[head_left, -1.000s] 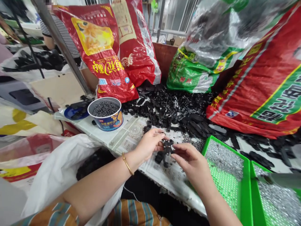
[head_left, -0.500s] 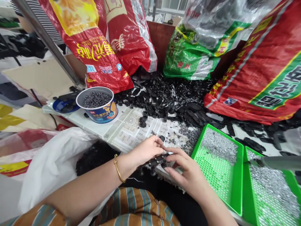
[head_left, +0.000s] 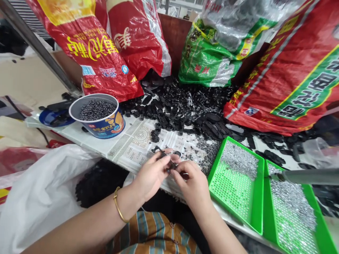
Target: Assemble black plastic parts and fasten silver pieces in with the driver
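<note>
Both hands meet at the front edge of the table around a slim black plastic part (head_left: 172, 164). My left hand (head_left: 153, 173), with a gold bangle on its wrist, is closed round one end of the part. The fingers of my right hand (head_left: 191, 176) pinch its other end. What small pieces are fitted to the part is hidden by the fingers. Just beyond the hands, loose black parts (head_left: 156, 134) lie on the patterned table cover (head_left: 135, 153). Tiny dark bits are scattered to the right of them.
A blue tub (head_left: 106, 125) of small black pieces stands left. Two green perforated trays (head_left: 238, 197) with small silvery pieces lie right, a grey rod-like tool (head_left: 309, 176) over one. A black heap (head_left: 185, 102) and large red (head_left: 280, 70) and green bags (head_left: 203, 70) stand behind.
The black part has been raised and tilted up between the hands. My right fingers, spread over it before, are now closed on it. The whole view has shifted slightly.
</note>
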Demonstrator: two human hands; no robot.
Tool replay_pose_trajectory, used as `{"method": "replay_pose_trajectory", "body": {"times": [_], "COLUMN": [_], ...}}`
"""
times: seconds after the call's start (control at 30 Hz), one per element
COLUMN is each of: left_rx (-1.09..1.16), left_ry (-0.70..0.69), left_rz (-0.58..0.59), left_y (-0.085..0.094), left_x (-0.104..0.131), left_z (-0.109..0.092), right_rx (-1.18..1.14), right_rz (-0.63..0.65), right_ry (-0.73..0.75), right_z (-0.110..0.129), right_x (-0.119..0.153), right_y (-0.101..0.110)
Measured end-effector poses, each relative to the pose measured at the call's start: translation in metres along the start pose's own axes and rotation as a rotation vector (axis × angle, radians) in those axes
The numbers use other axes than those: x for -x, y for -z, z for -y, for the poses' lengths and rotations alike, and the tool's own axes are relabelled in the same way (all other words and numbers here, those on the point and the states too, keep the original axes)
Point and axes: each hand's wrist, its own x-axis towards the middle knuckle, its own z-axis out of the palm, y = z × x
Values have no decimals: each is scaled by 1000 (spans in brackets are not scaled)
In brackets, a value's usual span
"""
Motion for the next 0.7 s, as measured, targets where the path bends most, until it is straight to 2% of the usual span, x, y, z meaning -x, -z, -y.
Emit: {"method": "replay_pose_trajectory", "body": {"times": [0.07, 0.1, 0.2, 0.3, 0.43, 0.57, 0.63, 0.7], "left_rx": [4, 4, -31, -74, -134, -191, -194, -189], "left_ry": [-29, -22, 52, 127, 137, 94, 92, 103], "left_rz": [-104, -117, -91, -91, -102, -93, -88, -95], "left_y": [4, 7, 15, 17, 17, 19, 19, 16], "left_x": [-4, -6, -8, -7, -4, -5, -7, -8], "left_z": [-1, -3, -7, -9, -7, -6, -5, -5], "right_rx": [58, 125, 531, 747, 774, 765, 666, 449], "right_rz": [54, 41, -63, -38, -15, -23, -44, -58], "right_ry": [13, -8, -129, -160, -144, -145, -174, -229], "right_z": [0, -2, -18, -37, -48, -42, -35, -27], "right_x": [-11, -18, -44, -67, -78, -71, -63, -53], "right_y": [8, 14, 31, 36, 31, 35, 39, 40]}}
